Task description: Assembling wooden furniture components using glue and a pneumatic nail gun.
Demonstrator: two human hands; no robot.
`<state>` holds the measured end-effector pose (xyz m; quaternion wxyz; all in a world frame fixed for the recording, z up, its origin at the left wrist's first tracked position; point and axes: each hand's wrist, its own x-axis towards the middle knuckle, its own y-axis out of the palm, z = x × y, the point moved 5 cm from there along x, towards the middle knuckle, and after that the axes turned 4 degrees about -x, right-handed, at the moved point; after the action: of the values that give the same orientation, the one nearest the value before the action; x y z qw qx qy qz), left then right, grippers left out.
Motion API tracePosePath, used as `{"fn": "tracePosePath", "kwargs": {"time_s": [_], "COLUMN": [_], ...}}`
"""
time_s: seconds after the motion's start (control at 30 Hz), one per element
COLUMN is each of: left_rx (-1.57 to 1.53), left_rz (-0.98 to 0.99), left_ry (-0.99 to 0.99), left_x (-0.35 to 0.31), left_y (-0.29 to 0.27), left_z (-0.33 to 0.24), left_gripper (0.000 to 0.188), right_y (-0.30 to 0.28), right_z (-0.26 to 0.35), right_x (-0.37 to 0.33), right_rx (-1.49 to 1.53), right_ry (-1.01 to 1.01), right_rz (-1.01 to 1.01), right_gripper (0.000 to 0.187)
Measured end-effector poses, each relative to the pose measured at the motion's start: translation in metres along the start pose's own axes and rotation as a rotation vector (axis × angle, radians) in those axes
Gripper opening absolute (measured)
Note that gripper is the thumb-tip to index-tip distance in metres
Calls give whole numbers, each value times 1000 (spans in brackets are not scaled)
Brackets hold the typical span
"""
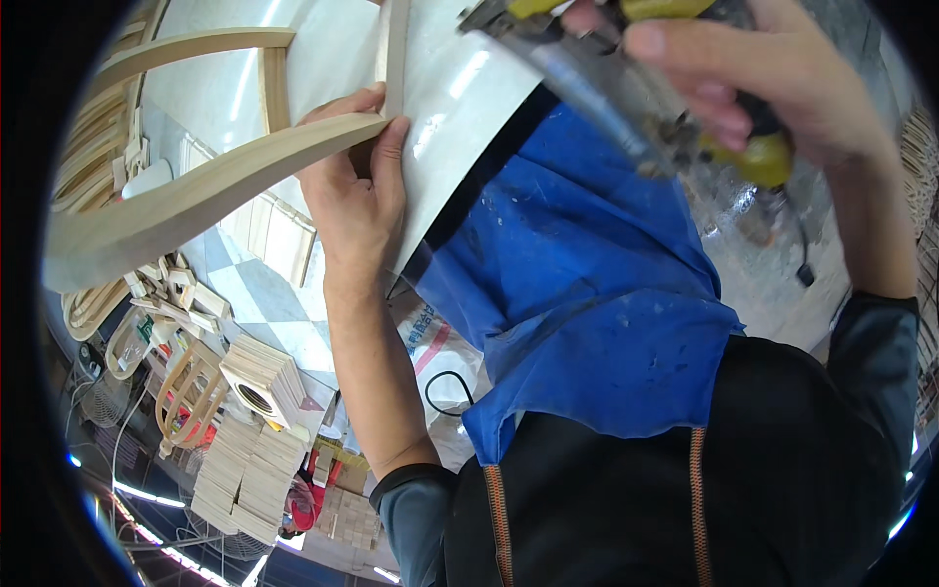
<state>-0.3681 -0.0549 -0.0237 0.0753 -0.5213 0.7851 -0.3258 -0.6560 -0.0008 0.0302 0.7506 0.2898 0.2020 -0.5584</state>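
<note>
My left hand (357, 196) is closed round the end of a curved wooden piece (225, 171), with fingers and thumb on either side. That end meets a straight wooden rail (393, 59), and my fingers press at the corner where they join. In my raised right hand (743, 88) is a yellow and grey nail gun (597, 93) with a long metal magazine. It is blurred and held apart from the wood, above the right edge of the pale worktable (450, 127). A blue apron (587, 274) covers my lap.
Another curved wooden piece (196, 49) joins an upright on the table. Wood offcuts (181, 293), a stack of square boards with round holes (259, 382) and stacked wooden slats (245, 474) lie to the left. Further back is a person in red (305, 499).
</note>
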Motion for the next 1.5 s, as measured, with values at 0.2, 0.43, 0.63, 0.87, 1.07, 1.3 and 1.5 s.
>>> {"fn": "tracePosePath", "kwargs": {"time_s": [0.2, 0.43, 0.63, 0.87, 1.07, 1.3, 1.5], "left_rx": [-3, 71, 105, 123, 134, 130, 123], "left_rz": [23, 37, 20, 6, 0, -10, -23], "left_ry": [42, 62, 75, 136, 118, 107, 120], "left_x": [5, 4, 1, 0, 2, 2, 6], "left_y": [7, 3, 1, -1, 1, 1, 4], "left_z": [1, 4, 8, 13, 9, 11, 2], "left_gripper": [31, 35, 37, 41, 43, 41, 39], "right_y": [29, 42, 44, 41, 41, 39, 37], "right_z": [-61, -74, -75, -81, -80, -77, -66], "right_x": [25, 35, 34, 39, 41, 43, 33], "right_rx": [489, 672, 456, 451, 466, 467, 434], "right_ry": [77, 23, 6, 37, 27, 35, 38], "right_rz": [141, 305, 120, 117, 132, 123, 70], "right_gripper": [33, 30, 36, 37, 38, 38, 39]}}
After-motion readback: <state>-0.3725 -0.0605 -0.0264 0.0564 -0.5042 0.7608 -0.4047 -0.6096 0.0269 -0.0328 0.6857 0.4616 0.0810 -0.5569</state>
